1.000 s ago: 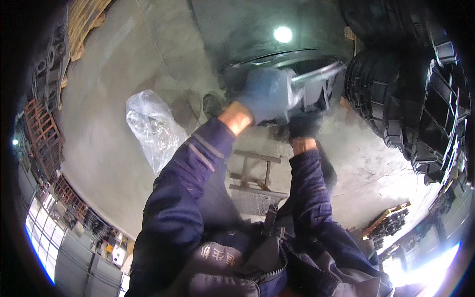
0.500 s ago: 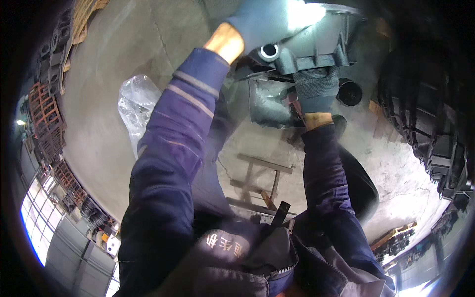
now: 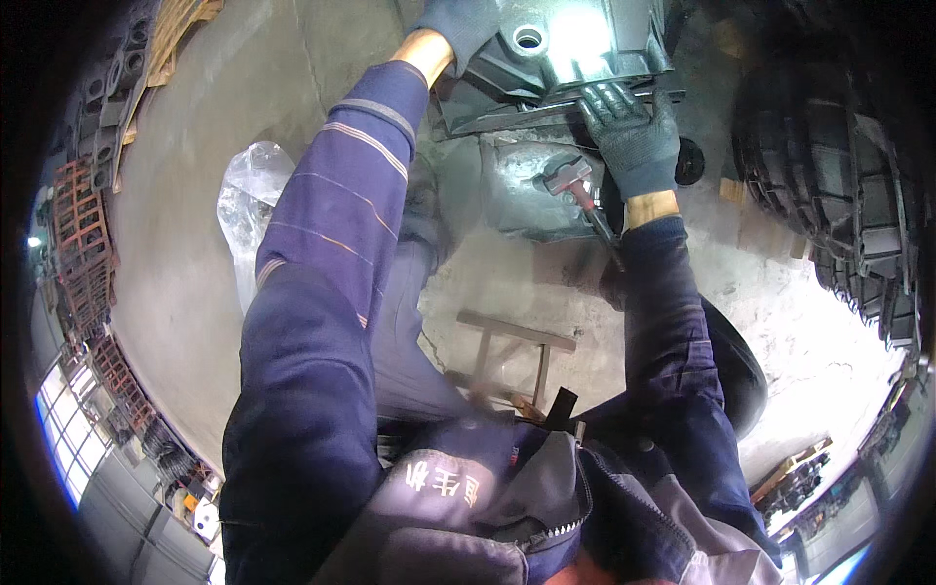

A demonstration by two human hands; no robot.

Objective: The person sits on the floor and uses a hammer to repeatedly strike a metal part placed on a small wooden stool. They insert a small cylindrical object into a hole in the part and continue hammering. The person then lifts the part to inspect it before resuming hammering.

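Grey metal makes up the heavy casting point(image 3: 629, 41) at the upper centre of the frame, its top cut off by the picture's edge and part of its face lost in a white glare. At its left side is the gloved left hand point(image 3: 462, 27), also cropped by the top edge; its fingers are out of sight, so I cannot tell whether they grip. The gloved right hand point(image 3: 636, 138) is open, fingers stretched out over the casting's lower edge and thumb apart, palm hidden. Just below and left of it, a hammer point(image 3: 567, 177) with a reddish handle lies over a shiny grey slab point(image 3: 526, 210), the handle's end hard to make out beside the right sleeve point(image 3: 663, 302). A round black thing point(image 3: 691, 162) is partly covered by the right hand. At centre left, the left sleeve point(image 3: 341, 185) hides part of a clear plastic bag point(image 3: 249, 185). Dark ribbed parts point(image 3: 809, 146) blur into shadow at upper right.
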